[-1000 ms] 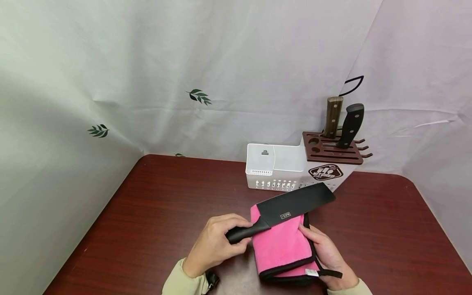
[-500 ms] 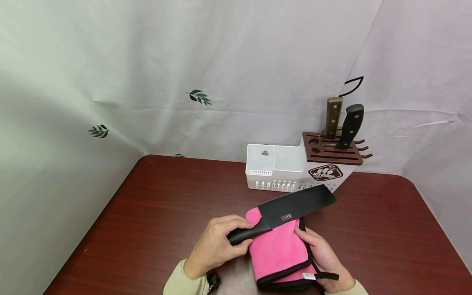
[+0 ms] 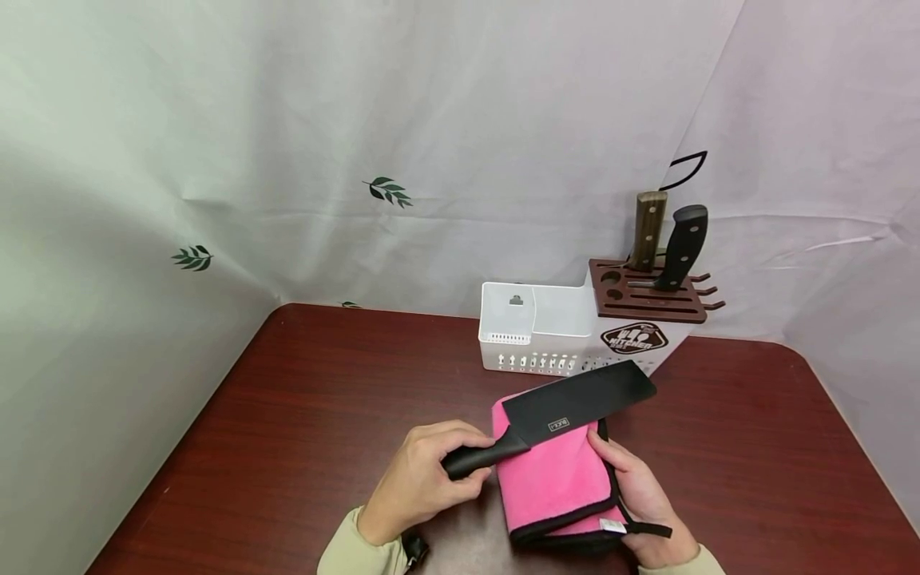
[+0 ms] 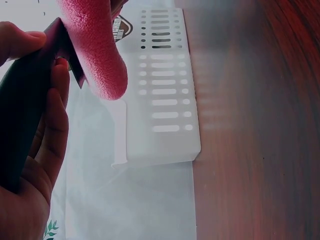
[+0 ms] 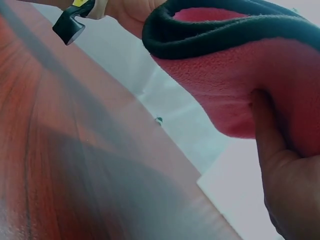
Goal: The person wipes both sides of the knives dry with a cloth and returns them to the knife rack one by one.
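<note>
A black cleaver [image 3: 578, 401] lies slanted across the upper part of a folded pink cloth [image 3: 553, 487] with black edging. My left hand [image 3: 427, 471] grips the cleaver's handle, thumb on one side and fingers on the other, as the left wrist view shows too. The blade points up and to the right, its tip overlapping the white rack in the head view. My right hand [image 3: 643, 499] holds the cloth from its right side, thumb on top and the other fingers hidden beneath. In the right wrist view the cloth [image 5: 225, 80] hangs above the table, folded in layers.
A white perforated kitchen rack [image 3: 535, 359] stands at the back of the dark red table [image 3: 345, 383]. Its brown slotted top [image 3: 647, 307] holds a wooden-handled knife [image 3: 650, 228] and a black-handled knife [image 3: 683, 243]. Pale fabric walls [image 3: 431, 120] surround the table.
The right hand and cloth shifted slightly left, then back right along the blade. The left hand and cleaver have stayed almost in place.
</note>
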`<state>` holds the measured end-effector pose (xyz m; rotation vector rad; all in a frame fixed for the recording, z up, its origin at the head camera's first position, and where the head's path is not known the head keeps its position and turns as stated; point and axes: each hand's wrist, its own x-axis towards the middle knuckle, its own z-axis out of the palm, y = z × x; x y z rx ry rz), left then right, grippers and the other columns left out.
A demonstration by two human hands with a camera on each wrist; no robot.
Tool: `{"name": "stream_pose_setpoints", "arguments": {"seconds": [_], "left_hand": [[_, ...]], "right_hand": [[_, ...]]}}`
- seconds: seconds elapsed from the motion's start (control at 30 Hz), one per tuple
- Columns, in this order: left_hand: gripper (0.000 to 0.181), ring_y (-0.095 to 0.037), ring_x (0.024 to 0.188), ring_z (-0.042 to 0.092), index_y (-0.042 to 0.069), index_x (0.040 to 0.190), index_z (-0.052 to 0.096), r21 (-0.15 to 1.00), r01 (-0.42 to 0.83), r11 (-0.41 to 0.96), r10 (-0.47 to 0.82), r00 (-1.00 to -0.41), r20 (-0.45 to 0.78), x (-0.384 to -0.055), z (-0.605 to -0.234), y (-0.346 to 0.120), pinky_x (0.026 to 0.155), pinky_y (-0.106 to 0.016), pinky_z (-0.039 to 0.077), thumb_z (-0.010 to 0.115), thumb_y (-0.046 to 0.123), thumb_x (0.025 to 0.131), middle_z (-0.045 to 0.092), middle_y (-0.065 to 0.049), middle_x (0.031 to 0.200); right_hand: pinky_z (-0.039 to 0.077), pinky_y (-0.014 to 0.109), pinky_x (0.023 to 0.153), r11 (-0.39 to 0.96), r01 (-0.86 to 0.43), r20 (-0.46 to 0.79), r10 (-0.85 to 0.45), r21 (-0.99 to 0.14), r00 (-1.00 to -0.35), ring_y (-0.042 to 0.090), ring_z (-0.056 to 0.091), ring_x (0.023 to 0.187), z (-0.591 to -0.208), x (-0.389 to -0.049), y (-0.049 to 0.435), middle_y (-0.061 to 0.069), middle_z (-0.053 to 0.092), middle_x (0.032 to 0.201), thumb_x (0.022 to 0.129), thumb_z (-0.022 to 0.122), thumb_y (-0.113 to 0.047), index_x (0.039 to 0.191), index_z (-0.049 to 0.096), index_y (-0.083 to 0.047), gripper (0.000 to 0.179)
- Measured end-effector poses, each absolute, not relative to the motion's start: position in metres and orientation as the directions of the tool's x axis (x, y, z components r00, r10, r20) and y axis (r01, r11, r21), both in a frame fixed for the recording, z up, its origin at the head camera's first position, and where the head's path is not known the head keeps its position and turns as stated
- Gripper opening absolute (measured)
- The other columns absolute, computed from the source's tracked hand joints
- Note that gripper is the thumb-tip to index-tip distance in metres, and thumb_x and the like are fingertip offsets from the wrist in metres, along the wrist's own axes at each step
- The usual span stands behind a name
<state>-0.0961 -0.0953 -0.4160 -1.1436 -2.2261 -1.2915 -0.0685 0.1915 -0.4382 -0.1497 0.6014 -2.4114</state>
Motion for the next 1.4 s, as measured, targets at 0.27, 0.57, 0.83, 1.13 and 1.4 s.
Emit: {"name": "stream_pose_setpoints", "arguments": {"seconds": [0.27, 0.57, 0.83, 1.13, 1.4], "left_hand": [[0.035, -0.004, 0.088, 0.067, 0.013, 0.103, 0.075, 0.576, 0.774, 0.264, 0.475, -0.624, 0.621, -0.096, -0.416, -0.096, 0.080, -0.017, 0.054, 0.081, -0.002, 0.072, 0.072, 0.004, 0.099], [0.037, -0.005, 0.089, 0.068, 0.013, 0.104, 0.075, 0.575, 0.772, 0.270, 0.470, -0.627, 0.621, -0.097, -0.417, -0.097, 0.080, -0.017, 0.054, 0.081, -0.002, 0.071, 0.072, 0.004, 0.100], [0.037, -0.005, 0.089, 0.068, 0.014, 0.104, 0.074, 0.579, 0.769, 0.270, 0.468, -0.631, 0.619, -0.097, -0.417, -0.098, 0.080, -0.018, 0.054, 0.082, -0.002, 0.071, 0.072, 0.004, 0.100], [0.037, -0.006, 0.089, 0.068, 0.013, 0.104, 0.074, 0.571, 0.779, 0.260, 0.469, -0.619, 0.630, -0.097, -0.417, -0.098, 0.079, -0.018, 0.054, 0.081, -0.003, 0.071, 0.072, 0.003, 0.101], [0.037, -0.006, 0.090, 0.068, 0.012, 0.102, 0.074, 0.547, 0.794, 0.267, 0.466, -0.603, 0.648, -0.098, -0.417, -0.097, 0.080, -0.018, 0.054, 0.081, -0.003, 0.069, 0.072, 0.003, 0.100]], "right_hand": [[0.049, 0.039, 0.102, -0.701, 0.605, -0.023, -0.647, -0.378, -0.763, 0.022, 0.063, 0.116, -0.435, -0.071, 0.194, 0.006, 0.067, 0.127, 0.113, 0.015, -0.035, 0.131, 0.063, -0.017, 0.054], [0.048, 0.042, 0.104, -0.713, 0.599, 0.014, -0.648, -0.364, -0.762, 0.025, 0.063, 0.117, -0.432, -0.076, 0.209, 0.008, 0.067, 0.128, 0.112, 0.011, -0.037, 0.133, 0.063, -0.016, 0.060], [0.045, 0.044, 0.107, -0.732, 0.589, 0.010, -0.630, -0.343, -0.777, 0.028, 0.061, 0.121, -0.428, -0.079, 0.225, 0.011, 0.065, 0.131, 0.112, 0.013, -0.038, 0.135, 0.063, -0.014, 0.060], [0.044, 0.042, 0.109, -0.773, 0.549, 0.045, -0.591, -0.318, -0.806, 0.026, 0.060, 0.123, -0.425, -0.082, 0.240, 0.010, 0.064, 0.133, 0.111, 0.011, -0.037, 0.138, 0.062, -0.014, 0.062], [0.044, 0.042, 0.108, -0.799, 0.509, 0.030, -0.546, -0.321, -0.837, 0.027, 0.060, 0.123, -0.423, -0.084, 0.253, 0.012, 0.064, 0.133, 0.112, 0.013, -0.033, 0.135, 0.063, -0.008, 0.060]]}}
